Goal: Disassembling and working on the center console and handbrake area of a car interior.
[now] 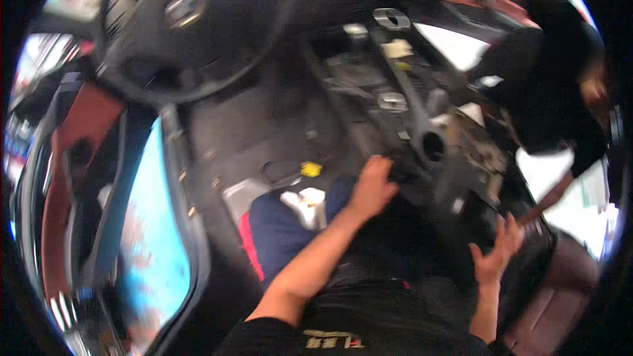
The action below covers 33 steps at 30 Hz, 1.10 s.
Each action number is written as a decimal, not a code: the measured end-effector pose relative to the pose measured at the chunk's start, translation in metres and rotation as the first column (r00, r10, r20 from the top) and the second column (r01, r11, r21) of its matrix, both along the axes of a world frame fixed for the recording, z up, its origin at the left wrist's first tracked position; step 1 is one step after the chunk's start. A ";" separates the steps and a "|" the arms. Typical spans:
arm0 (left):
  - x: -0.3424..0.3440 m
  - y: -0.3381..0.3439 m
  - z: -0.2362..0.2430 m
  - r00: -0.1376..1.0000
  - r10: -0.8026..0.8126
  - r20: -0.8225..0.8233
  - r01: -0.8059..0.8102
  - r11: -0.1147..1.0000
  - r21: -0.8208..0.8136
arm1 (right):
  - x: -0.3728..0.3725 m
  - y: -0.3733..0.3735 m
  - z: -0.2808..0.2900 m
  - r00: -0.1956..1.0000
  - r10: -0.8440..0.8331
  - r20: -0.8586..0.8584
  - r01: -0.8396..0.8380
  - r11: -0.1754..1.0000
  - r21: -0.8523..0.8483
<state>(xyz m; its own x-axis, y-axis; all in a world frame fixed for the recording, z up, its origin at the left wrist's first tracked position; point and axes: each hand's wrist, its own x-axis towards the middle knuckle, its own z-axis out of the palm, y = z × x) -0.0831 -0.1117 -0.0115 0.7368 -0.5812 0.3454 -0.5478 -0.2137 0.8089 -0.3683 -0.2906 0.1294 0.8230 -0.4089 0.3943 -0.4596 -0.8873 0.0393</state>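
My left hand (374, 190) is over my lap, near the side of the centre console (422, 158). Its fingers look curled but are smeared by motion, so whether they hold anything is unclear. To the right, my right hand (499, 250) is raised with fingers spread and thumb apart, holding nothing visible. It is beside the console's rear end, near the brown passenger seat (557, 296). The console is stripped, with a round hole (432, 146) and uncovered inner parts. A small yellow thing (311, 169) and a crumpled white thing (306, 204) are by my knees.
The steering wheel (198, 33) is at the upper left, with the open driver's door (82, 178) below it. A co-worker in black (547, 72) leans in from the passenger side, one arm stretched across the dashboard and the other hand low near my right hand.
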 end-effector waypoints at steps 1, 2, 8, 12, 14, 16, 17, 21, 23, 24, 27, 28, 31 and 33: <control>0.009 0.014 -0.013 0.997 0.015 0.081 -0.023 0.994 0.104 | 0.009 0.006 0.002 1.000 -0.022 0.020 0.021 0.999 0.030; 0.007 0.021 -0.007 0.991 -0.040 0.131 0.020 0.989 0.148 | 0.008 0.006 0.000 0.996 -0.020 0.081 0.011 0.995 0.099; 0.019 0.005 -0.009 0.977 -0.088 0.193 0.030 0.958 0.286 | 0.004 0.006 0.008 0.972 -0.065 0.225 0.029 0.987 0.161; 0.028 0.005 -0.017 0.972 -0.070 0.225 0.020 0.975 0.220 | 0.000 0.002 0.005 0.954 -0.086 0.288 0.032 0.982 0.186; 0.029 0.005 -0.022 0.956 -0.041 0.290 0.008 0.993 0.114 | 0.000 0.000 0.002 0.949 -0.102 0.298 0.048 0.982 0.185; 0.030 0.004 -0.026 0.960 -0.060 0.273 0.029 0.993 0.115 | -0.001 0.002 0.002 0.944 -0.108 0.312 0.048 0.980 0.194; 0.031 0.004 -0.028 0.966 -0.057 0.253 0.030 0.994 0.109 | -0.001 0.002 0.002 0.943 -0.125 0.310 0.063 0.977 0.201; 0.032 -0.002 -0.012 0.956 -0.134 0.261 0.022 0.920 0.392 | -0.001 0.002 0.001 0.934 -0.150 0.324 0.082 0.974 0.213; 0.034 -0.002 -0.020 0.942 -0.172 0.288 0.057 0.929 0.367 | 0.000 0.002 0.000 0.931 -0.140 0.337 0.072 0.976 0.207; 0.033 -0.002 -0.024 0.934 -0.117 0.339 0.015 0.958 0.288 | 0.000 0.001 0.003 0.931 -0.140 0.337 0.078 0.978 0.192; 0.035 -0.003 -0.036 0.928 -0.038 0.371 -0.041 0.978 0.202 | 0.003 0.002 0.005 0.927 -0.149 0.344 0.085 0.977 0.194; 0.038 -0.008 -0.030 0.926 0.038 0.376 -0.079 0.992 0.094 | 0.003 0.002 0.006 0.923 -0.137 0.358 0.074 0.980 0.183; 0.043 -0.021 -0.006 0.938 0.168 0.303 -0.153 0.986 -0.070 | 0.002 0.000 0.003 0.914 -0.145 0.380 0.075 0.979 0.191; 0.037 -0.026 0.009 0.948 0.221 0.230 -0.196 0.972 -0.129 | -0.001 0.000 0.003 0.913 -0.163 0.375 0.094 0.977 0.193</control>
<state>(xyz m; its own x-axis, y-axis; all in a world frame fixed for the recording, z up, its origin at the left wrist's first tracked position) -0.0459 -0.1373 -0.0021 0.7249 -0.3750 0.5779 -0.6813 -0.2662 0.6818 -0.3691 -0.2904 0.1326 0.5555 -0.5887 0.5873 -0.5189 -0.7973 -0.3084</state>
